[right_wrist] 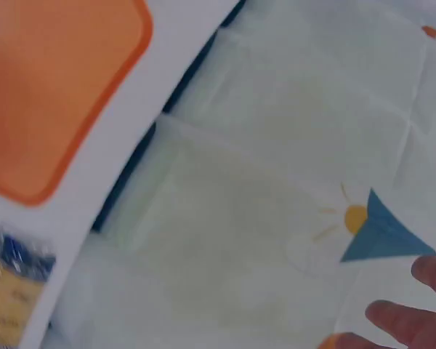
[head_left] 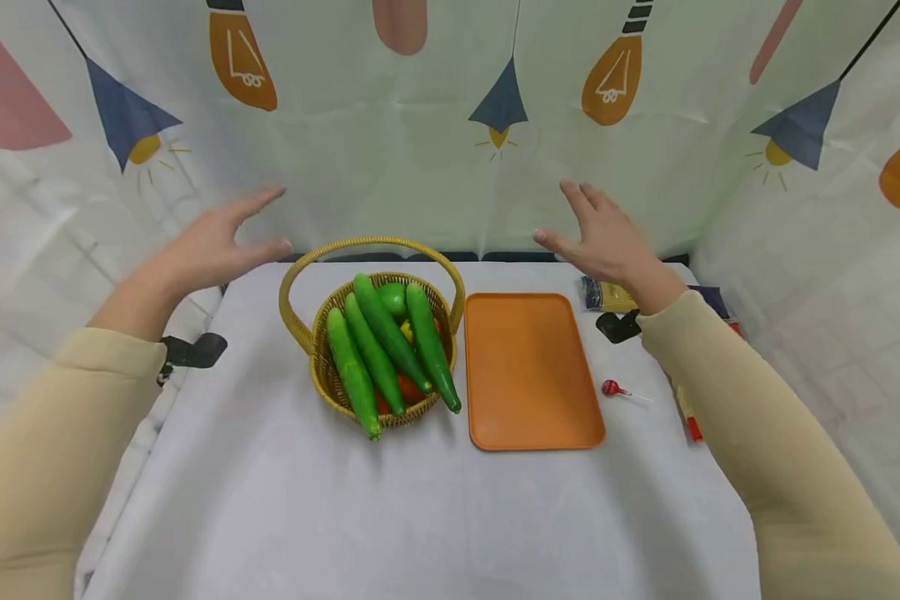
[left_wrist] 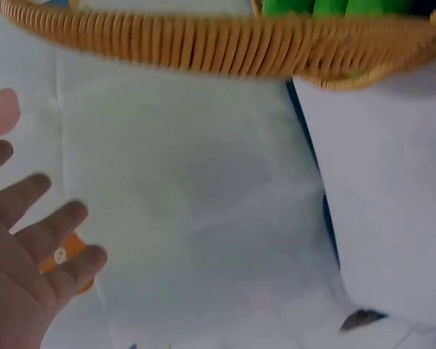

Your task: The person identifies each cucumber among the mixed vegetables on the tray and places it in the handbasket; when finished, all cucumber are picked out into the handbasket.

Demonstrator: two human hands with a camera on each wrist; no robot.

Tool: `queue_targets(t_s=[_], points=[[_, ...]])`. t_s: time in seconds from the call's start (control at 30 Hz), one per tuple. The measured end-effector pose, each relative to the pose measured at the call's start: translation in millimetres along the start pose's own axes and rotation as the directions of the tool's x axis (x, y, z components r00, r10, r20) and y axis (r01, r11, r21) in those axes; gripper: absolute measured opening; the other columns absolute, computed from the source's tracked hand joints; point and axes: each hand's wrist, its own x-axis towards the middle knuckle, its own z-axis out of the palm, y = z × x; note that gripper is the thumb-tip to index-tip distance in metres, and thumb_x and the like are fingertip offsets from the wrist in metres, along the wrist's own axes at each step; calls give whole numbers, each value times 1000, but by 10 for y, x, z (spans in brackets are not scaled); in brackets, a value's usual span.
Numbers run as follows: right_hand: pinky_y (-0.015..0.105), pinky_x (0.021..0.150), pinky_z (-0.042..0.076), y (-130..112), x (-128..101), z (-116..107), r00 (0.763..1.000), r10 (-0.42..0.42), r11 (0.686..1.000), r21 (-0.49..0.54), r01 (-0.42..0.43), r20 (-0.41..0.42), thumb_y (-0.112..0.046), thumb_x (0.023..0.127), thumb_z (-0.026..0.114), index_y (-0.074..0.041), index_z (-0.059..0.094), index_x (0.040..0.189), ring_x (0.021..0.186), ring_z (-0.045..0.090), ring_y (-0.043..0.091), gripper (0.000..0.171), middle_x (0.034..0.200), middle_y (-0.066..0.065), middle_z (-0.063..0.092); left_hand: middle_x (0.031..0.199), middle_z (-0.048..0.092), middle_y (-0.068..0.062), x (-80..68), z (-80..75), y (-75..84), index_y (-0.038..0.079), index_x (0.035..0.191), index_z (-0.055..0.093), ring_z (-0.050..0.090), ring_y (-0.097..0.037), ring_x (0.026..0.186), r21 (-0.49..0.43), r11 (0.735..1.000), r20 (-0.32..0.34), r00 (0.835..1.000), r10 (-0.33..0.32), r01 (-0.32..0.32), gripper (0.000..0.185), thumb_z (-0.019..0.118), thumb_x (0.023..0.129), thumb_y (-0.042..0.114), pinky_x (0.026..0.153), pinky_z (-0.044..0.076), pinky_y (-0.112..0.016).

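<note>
White table (head_left: 420, 517); cucumbers (head_left: 390, 327) aslant in basket (head_left: 321, 354), far left to near right.

It's vivid green on the long cucumbers (head_left: 392, 333), woven tan on the round wicker basket (head_left: 320, 371), plain orange on the rectangular tray (head_left: 534, 371)!

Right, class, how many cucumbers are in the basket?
4, in the basket: leftmost cucumber towards its left side, second cucumber just right of that, third cucumber near the middle, rightmost cucumber towards the right side. More could be hidden underneath.
</note>
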Motion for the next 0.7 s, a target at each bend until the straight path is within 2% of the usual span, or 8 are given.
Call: queue_targets(t_s=[0.1,0.23,0.33,0.47,0.53,0.63,0.7], points=[[66,124,17,-5,-51,176,999,-29,995,100,26,36,-64,100,49,-16,10,166,156,17,43,91,171,20,13,169,26,-17,-57,128,15,26,164,24,28,-52,150,-102,995,16,1000,26,-24,72,60,103,40,115,27,-73],[65,124,18,-46,-140,448,994,-65,973,227,42,92,-54,102,54,-13,14,166,156,19,41,86,171,17,17,158,47,-17,-122,291,6,18,157,43,48,-45,140,-177,984,16,999,38,-34,60,65,102,30,111,41,-64],[63,122,27,-111,-215,654,988,-89,951,306,46,129,-52,103,55,-12,20,165,153,29,41,82,169,17,24,145,60,-19,-145,383,1,14,151,52,57,-42,133,-190,982,1,1000,20,-19,55,68,100,26,108,45,-63],[57,115,42,-240,-312,930,972,-132,904,426,37,194,-48,103,57,-12,31,162,145,45,39,73,166,13,34,130,70,-21,-150,464,-13,10,144,59,63,-40,126,-201,980,-26,1000,8,-13,47,70,99,20,107,46,-63],[54,112,46,-320,-360,1061,962,-159,880,473,35,224,-45,104,58,-11,36,160,142,49,37,69,164,13,38,127,72,-19,-152,485,-26,10,141,62,68,-28,121,-195,981,-39,999,12,-19,44,70,99,19,107,49,-59],[50,107,51,-449,-411,1233,949,-192,867,497,46,248,-43,103,60,-10,41,157,136,56,34,66,159,13,45,126,73,-15,-158,501,-46,11,138,66,69,0,109,-183,983,-53,998,20,-29,39,69,100,19,102,54,-32],[48,105,53,-539,-432,1322,942,-207,857,514,45,263,-43,103,61,-10,44,155,132,59,32,64,156,13,49,127,73,-13,-161,506,-56,11,137,66,62,15,101,-182,983,-57,998,25,-34,38,68,100,20,94,51,-15]])
